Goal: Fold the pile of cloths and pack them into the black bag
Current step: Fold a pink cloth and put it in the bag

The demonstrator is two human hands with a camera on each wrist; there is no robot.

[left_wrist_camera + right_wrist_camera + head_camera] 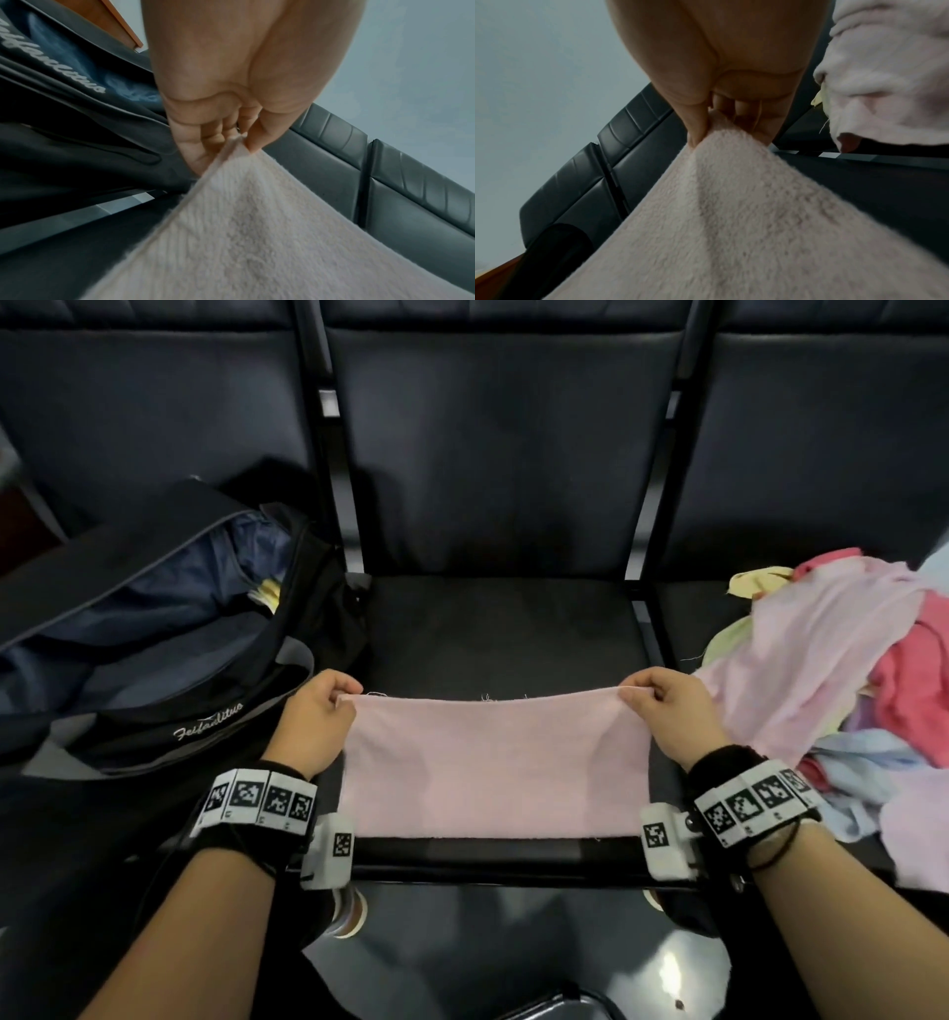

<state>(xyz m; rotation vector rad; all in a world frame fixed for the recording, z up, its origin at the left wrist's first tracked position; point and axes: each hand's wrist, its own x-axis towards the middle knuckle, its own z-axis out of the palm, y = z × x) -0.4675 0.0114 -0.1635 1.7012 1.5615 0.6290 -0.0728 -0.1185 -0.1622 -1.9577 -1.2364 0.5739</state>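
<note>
A pale pink cloth (493,767) is stretched flat over the front of the middle seat (503,629). My left hand (321,711) pinches its far left corner, and my right hand (662,706) pinches its far right corner. The wrist views show thumb and fingers closed on the pink cloth (257,233) (731,213) at each corner. The black bag (169,629) lies unzipped on the left seat, with a blue lining and something yellow inside. The pile of cloths (842,690), pink, red, yellow and light blue, sits on the right seat.
Dark padded seat backs (503,454) rise behind the three seats, with black metal frame bars (334,469) between them. The seat's front edge (493,857) runs just below the cloth. A glossy dark floor (513,958) lies beneath my forearms.
</note>
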